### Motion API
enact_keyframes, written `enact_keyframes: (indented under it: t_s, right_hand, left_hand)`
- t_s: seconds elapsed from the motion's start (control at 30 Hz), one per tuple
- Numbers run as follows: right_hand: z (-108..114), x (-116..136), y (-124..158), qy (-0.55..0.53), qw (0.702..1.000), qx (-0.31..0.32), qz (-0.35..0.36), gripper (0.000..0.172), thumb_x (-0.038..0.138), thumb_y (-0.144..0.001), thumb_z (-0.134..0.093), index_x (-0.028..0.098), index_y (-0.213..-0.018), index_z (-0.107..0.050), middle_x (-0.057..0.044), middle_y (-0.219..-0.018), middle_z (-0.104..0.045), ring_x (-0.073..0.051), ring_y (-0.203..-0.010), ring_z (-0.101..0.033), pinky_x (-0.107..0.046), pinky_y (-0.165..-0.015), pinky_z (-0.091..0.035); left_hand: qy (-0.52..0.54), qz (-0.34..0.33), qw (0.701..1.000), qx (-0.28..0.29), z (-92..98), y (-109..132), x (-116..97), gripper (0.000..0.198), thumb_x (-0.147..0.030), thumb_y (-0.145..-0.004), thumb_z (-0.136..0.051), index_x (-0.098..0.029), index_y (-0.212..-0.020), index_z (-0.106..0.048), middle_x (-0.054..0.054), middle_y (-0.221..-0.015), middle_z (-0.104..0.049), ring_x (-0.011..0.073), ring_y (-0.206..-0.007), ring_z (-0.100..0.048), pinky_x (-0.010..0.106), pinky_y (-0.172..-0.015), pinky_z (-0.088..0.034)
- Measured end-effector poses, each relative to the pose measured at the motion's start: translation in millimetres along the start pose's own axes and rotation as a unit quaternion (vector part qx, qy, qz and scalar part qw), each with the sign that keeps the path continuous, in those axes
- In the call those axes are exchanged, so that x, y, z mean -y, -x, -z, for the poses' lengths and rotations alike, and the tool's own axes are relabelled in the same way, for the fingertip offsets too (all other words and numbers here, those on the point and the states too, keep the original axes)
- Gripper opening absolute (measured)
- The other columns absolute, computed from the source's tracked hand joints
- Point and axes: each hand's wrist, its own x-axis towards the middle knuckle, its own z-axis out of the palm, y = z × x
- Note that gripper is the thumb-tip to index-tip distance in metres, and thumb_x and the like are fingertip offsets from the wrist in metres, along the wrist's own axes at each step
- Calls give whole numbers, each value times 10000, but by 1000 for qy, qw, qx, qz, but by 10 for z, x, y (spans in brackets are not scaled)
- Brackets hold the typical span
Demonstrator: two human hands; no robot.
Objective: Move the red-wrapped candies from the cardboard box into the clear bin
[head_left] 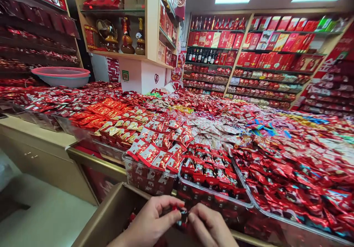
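Note:
Between my hands is a small red and black wrapped candy [182,217]. My left hand [155,219] pinches its left side between thumb and fingers. Closed on the right side of the same wrapper is my right hand [208,225], fingertips together. Both hands are above a brown open box [106,210], where a few red wrappers show in part behind my left hand. Just beyond stands a clear bin [212,193] of red and black candy packets [208,169]. Left of it is another clear bin [151,178] heaped with red and white packets [157,153].
A wide display of wrapped sweets spreads ahead, with red packets [290,180] at the right. A pink and pale blue basin [62,78] rests at the far left. Shelves [233,64] of bottles and red boxes line the back. A cabinet [33,147] stands at the left.

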Motion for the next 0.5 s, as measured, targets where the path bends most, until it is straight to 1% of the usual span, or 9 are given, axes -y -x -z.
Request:
enact_keyframes:
  t_s: [0.07,0.1,0.17,0.2,0.27,0.33,0.4,0.47,0.5]
  right_hand:
    - [59,30,34,-92,993,-68,-4,343,425,-846,-367,174,-635,-468,21,-579,-472,-105,-546,-482,-221,-524,-391]
    - [78,43,54,-150,984,-91,-17,335,444,-836,-382,175,-655,-464,29,-577,-459,-101,-526,-484,-220,-507,-395]
    - [103,60,90,-250,961,-108,-44,303,459,-810,-436,173,-720,-484,35,-590,-466,-100,-510,-503,-216,-482,-408]
    - [114,64,104,-283,951,-110,-50,292,455,-797,-466,170,-744,-497,32,-600,-480,-100,-512,-512,-214,-475,-414]
    - [138,62,119,-311,942,-113,-50,279,438,-777,-512,161,-744,-522,20,-604,-515,-103,-525,-520,-216,-481,-425]
    - [161,59,123,-317,939,-127,-48,283,433,-766,-532,158,-703,-536,17,-568,-536,-103,-509,-518,-219,-480,-426]
    - [176,63,120,-324,933,-150,-53,286,436,-756,-545,159,-687,-544,21,-516,-550,-98,-469,-509,-217,-468,-418]
    - [179,78,118,-332,925,-175,-59,281,436,-733,-574,159,-688,-559,22,-482,-559,-98,-442,-505,-216,-457,-411]
    - [178,89,118,-335,922,-186,-61,276,432,-719,-591,158,-691,-569,20,-476,-565,-100,-438,-508,-219,-457,-413]
  left_hand:
    - [44,5,999,-27,-121,-53,-68,242,-313,-681,-675,-161,-869,-660,27,-774,-687,135,-703,-592,223,-652,-467]
    - [71,6,997,-39,-177,-79,-91,254,-310,-669,-687,-155,-868,-658,18,-740,-684,119,-665,-581,207,-625,-462]
    - [124,12,991,-59,-270,-115,-120,272,-315,-656,-701,-151,-868,-652,-2,-678,-673,93,-592,-558,189,-574,-456]
    - [145,16,987,-66,-307,-122,-125,268,-315,-659,-701,-152,-866,-649,-11,-654,-668,85,-569,-551,185,-560,-456]
    - [177,18,981,-71,-365,-120,-125,240,-315,-679,-688,-153,-853,-647,-21,-614,-655,78,-535,-544,183,-535,-457]
    - [204,10,976,-70,-409,-106,-119,219,-307,-704,-671,-155,-860,-646,-17,-620,-659,79,-535,-553,185,-535,-462]
    - [233,3,970,-66,-441,-89,-118,230,-306,-721,-656,-163,-900,-636,-3,-681,-675,80,-551,-568,188,-544,-473]
    - [254,12,966,-51,-460,-71,-124,277,-322,-735,-639,-184,-974,-608,10,-754,-682,91,-576,-592,200,-545,-489]
    - [254,22,966,-41,-462,-61,-129,290,-332,-746,-624,-190,-997,-595,15,-759,-683,103,-587,-606,202,-532,-491]
